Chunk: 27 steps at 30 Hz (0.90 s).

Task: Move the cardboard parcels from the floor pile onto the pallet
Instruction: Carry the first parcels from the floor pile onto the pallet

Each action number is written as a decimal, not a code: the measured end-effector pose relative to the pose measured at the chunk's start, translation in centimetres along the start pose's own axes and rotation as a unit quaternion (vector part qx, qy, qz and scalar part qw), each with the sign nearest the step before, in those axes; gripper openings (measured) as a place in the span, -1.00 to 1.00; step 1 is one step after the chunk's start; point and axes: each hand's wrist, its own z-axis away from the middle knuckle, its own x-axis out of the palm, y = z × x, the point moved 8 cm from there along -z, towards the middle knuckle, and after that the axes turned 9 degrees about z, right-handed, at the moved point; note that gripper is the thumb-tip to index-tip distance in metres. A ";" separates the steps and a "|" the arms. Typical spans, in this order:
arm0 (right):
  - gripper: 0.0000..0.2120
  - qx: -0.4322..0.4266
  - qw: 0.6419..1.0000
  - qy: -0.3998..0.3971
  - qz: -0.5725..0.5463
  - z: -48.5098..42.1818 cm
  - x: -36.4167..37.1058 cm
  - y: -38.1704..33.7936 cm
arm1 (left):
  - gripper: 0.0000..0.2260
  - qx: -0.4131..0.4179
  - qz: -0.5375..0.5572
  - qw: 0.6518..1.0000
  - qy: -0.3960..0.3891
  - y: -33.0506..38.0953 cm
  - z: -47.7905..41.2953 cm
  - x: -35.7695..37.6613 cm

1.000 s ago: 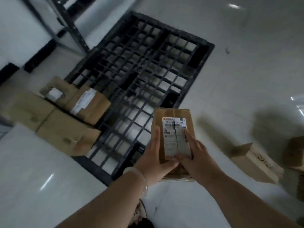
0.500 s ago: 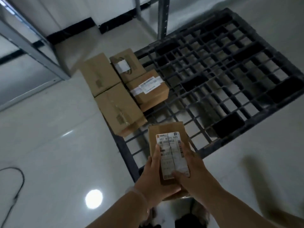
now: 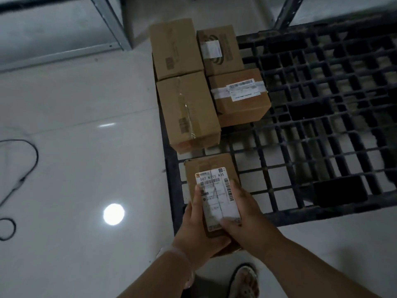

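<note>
Head cam view, looking down: I've got a small cardboard parcel point(image 3: 211, 166) gripped in both hands, held over the near left corner of the black grid pallet point(image 3: 322, 130). My left hand point(image 3: 198, 229) is wrapped around its near left side with the thumb lying on the white shipping label point(image 3: 217, 196), and my right hand point(image 3: 247, 218) is closed on the near right side, fingers point(image 3: 233, 190) over the label's edge. Can't tell if the box's bottom is touching the pallet or hanging just above it.

Further along the pallet's left edge there are four parcels already packed tight in a two-by-two block. The long taped box point(image 3: 189, 112) is nearest me, a plain brown box point(image 3: 175, 48) sits behind it, a box with a white label strip point(image 3: 239, 95) is to the right of the taped one, and a printed box point(image 3: 219, 50) is at the far right of the block.

Glossy white floor point(image 3: 75, 104), with a black cable point(image 3: 19, 179) looping at the far left. Grey metal shelf legs point(image 3: 111, 24) stand at the far side. My sandalled foot point(image 3: 245, 280) pokes in at the bottom.
</note>
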 end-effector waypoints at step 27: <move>-0.11 0.029 0.990 0.131 -0.044 -1.8 -9.4 3.3 | 0.19 0.025 -0.111 0.990 -0.078 7.6 -7.4 3.7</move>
